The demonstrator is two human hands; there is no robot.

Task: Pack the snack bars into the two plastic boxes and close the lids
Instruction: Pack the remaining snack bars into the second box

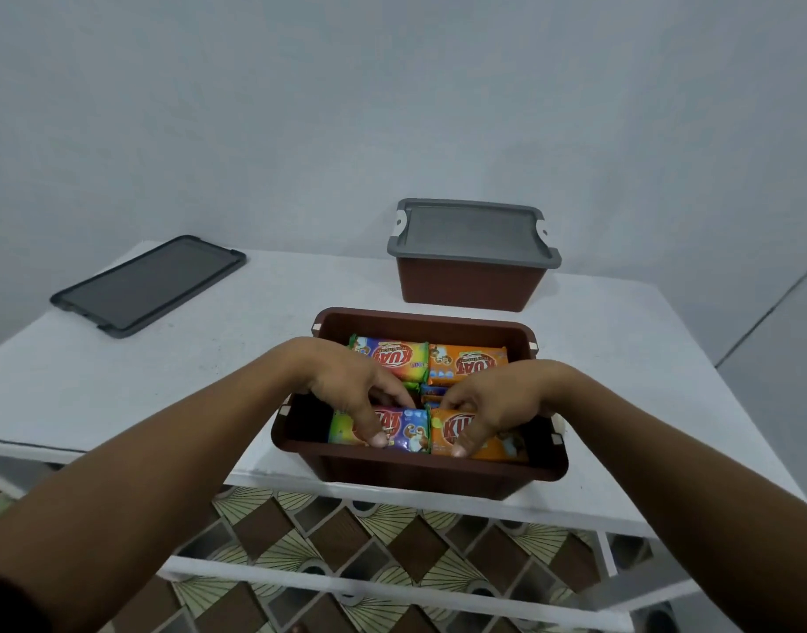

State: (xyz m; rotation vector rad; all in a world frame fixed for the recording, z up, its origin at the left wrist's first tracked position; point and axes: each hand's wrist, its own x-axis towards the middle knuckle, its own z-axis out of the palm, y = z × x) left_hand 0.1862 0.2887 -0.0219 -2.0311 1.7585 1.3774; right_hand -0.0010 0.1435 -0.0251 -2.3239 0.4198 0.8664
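- From my remote seat: centre frame, the left hand [346, 390] pinches a rainbow bar [413, 431] between thumb and curled fingers. Beside it, the right hand [488, 404] pinches an orange bar [506, 445] the same way.
- Both bars lie in the near row of the open box [419, 468], with two more bars in the row behind.
- The second box [470, 285], upper right of centre, has its lid on. The loose lid [150, 283] lies well apart at upper left.
- I judge that bars left riding high or overlapping could stop that lid from seating.
- The open box sits at the near edge of the table [164, 381], so a hard downward push could tip it off.
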